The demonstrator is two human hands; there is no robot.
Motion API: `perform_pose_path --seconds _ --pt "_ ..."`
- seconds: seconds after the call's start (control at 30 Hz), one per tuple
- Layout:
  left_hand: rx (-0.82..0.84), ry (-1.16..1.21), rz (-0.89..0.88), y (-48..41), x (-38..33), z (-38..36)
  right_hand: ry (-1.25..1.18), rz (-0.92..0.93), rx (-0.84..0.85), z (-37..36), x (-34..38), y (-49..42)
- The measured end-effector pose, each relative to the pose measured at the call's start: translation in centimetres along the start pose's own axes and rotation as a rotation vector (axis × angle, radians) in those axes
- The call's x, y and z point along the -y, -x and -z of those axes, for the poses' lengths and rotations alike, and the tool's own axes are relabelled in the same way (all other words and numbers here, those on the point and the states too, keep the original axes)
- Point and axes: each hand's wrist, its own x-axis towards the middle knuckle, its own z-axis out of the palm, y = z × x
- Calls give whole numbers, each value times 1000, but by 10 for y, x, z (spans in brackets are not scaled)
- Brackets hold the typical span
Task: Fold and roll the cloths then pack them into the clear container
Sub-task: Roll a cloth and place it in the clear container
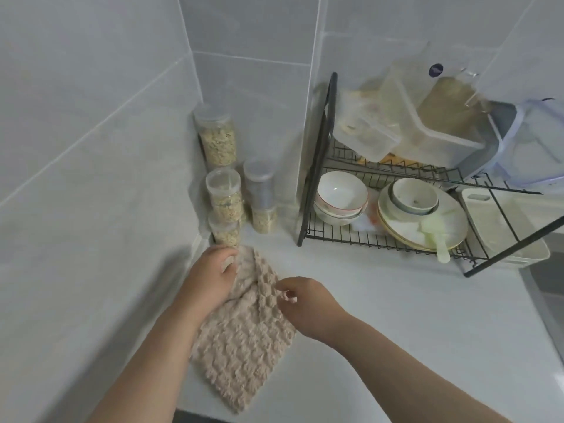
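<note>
A beige textured cloth (244, 340) lies on the white counter (381, 331) near the left wall, its far end folded over into a crease. My left hand (210, 276) grips the cloth's far corner with curled fingers. My right hand (300, 303) pinches the cloth's right edge between thumb and fingers. Clear plastic containers (427, 123) are stacked on the top shelf of the dish rack at the right.
Several clear jars of grain (222, 190) stand in the corner just beyond the cloth. A black wire dish rack (381, 239) holds bowls (340, 196), plates and a white cutting board (500, 227). Tiled walls close the left and back.
</note>
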Motion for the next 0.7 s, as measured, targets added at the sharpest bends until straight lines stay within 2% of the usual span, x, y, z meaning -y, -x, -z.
perform_pose_path --seconds 0.17,0.27,0.37,0.47,0.57,0.7 --pt "14 -206 -79 -32 51 -24 139 39 0 -49 -33 -42" --pt "-33 -349 -105 -40 70 -35 297 179 -92 -70 -55 -54" --pt "-89 -405 -76 -39 68 -42 283 330 -196 -79 -71 -55" --pt "43 -521 27 -41 59 -47 329 434 -267 -77 -92 -52" --pt "66 -642 -26 -39 55 -56 401 471 -334 -70 -112 -39" --pt "81 -617 -65 -25 56 -68 513 487 -384 -65 -123 -15"
